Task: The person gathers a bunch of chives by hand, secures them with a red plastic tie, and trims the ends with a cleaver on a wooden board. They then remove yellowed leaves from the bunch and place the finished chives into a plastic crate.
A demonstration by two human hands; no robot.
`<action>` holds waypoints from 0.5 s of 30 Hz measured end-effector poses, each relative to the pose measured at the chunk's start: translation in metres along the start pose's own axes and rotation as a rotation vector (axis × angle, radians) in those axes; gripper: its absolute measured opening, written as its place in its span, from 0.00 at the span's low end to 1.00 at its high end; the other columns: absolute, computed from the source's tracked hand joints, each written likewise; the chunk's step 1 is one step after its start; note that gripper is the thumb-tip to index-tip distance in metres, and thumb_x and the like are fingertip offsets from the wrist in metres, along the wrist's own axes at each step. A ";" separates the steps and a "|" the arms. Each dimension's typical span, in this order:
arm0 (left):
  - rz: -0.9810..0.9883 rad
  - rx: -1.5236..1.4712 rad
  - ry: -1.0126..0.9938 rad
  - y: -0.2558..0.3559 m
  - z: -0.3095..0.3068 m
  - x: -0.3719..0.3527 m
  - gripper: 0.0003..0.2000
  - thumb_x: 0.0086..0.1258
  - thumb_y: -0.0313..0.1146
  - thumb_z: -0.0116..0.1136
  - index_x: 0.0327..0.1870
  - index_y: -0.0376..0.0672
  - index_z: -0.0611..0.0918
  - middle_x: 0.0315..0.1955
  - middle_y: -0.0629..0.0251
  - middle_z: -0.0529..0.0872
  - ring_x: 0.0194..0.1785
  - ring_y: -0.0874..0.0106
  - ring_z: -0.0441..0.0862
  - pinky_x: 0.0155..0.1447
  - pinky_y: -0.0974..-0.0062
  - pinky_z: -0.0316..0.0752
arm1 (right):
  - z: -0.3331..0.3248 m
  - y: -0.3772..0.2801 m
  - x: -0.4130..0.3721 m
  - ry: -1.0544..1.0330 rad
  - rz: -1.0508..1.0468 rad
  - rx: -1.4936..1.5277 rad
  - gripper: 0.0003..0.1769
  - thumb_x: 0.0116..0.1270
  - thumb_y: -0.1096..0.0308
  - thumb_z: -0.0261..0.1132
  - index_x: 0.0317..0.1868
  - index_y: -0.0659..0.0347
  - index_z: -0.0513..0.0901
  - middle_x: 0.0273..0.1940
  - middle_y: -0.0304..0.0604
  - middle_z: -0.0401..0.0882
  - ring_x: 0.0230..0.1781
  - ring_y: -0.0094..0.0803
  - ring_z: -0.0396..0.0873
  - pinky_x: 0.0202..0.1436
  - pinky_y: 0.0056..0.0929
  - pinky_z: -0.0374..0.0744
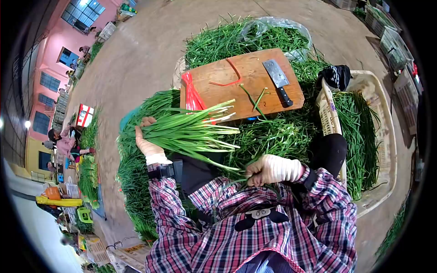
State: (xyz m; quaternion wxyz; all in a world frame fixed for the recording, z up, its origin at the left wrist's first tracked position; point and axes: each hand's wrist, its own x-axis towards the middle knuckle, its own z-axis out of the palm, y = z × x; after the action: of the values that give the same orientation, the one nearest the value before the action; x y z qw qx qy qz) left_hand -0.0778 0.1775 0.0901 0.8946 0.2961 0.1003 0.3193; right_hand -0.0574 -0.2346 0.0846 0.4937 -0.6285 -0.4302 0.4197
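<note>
My left hand (148, 143), with pale wrapping round the wrist, is closed round the leafy end of a bunch of green chives (191, 129). The bunch fans out to the right, its pale stem ends reaching over the near edge of the wooden board (214, 73). My right hand (273, 170), wrapped in white tape, is held in front of my shirt with its fingers pinched. A thin green chive stalk (236, 181) runs from those fingers toward the lower left. A cleaver (276, 77) with a black handle, red ties (193, 93) and a few loose stalks lie on the board.
Loose chives (273, 136) surround the board, with clear plastic (277, 25) behind. On my right stands a cream crate (387, 118) holding chives, a black cloth (336, 76) on its corner. More heaped chives (141, 191) lie left. Another person (66, 142) sits farther left.
</note>
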 end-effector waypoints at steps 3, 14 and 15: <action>-0.007 0.042 0.012 0.007 -0.014 0.005 0.15 0.73 0.48 0.54 0.35 0.45 0.78 0.43 0.64 0.85 0.51 0.65 0.79 0.62 0.60 0.72 | -0.010 0.025 -0.034 0.004 0.164 -0.537 0.14 0.62 0.55 0.67 0.38 0.57 0.84 0.26 0.45 0.83 0.29 0.44 0.83 0.34 0.41 0.79; -0.068 -0.079 -0.004 0.018 0.006 0.000 0.13 0.67 0.45 0.66 0.39 0.46 0.80 0.41 0.72 0.85 0.47 0.74 0.82 0.57 0.67 0.77 | -0.014 -0.014 -0.029 0.518 0.009 -0.507 0.10 0.62 0.61 0.68 0.33 0.59 0.85 0.31 0.46 0.82 0.36 0.40 0.82 0.41 0.36 0.80; -0.098 -0.149 -0.010 0.019 0.013 -0.002 0.13 0.66 0.44 0.67 0.39 0.46 0.79 0.40 0.72 0.85 0.46 0.75 0.82 0.56 0.67 0.77 | -0.011 -0.016 -0.025 0.550 0.073 -0.253 0.08 0.63 0.64 0.68 0.36 0.60 0.86 0.33 0.45 0.82 0.35 0.36 0.82 0.40 0.33 0.80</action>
State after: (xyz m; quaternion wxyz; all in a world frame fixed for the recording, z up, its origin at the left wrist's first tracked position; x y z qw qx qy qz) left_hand -0.0841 0.1821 0.1120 0.9293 0.2251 0.0862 0.2800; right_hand -0.0562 -0.2586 0.1050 0.4943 -0.7899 -0.3065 0.1944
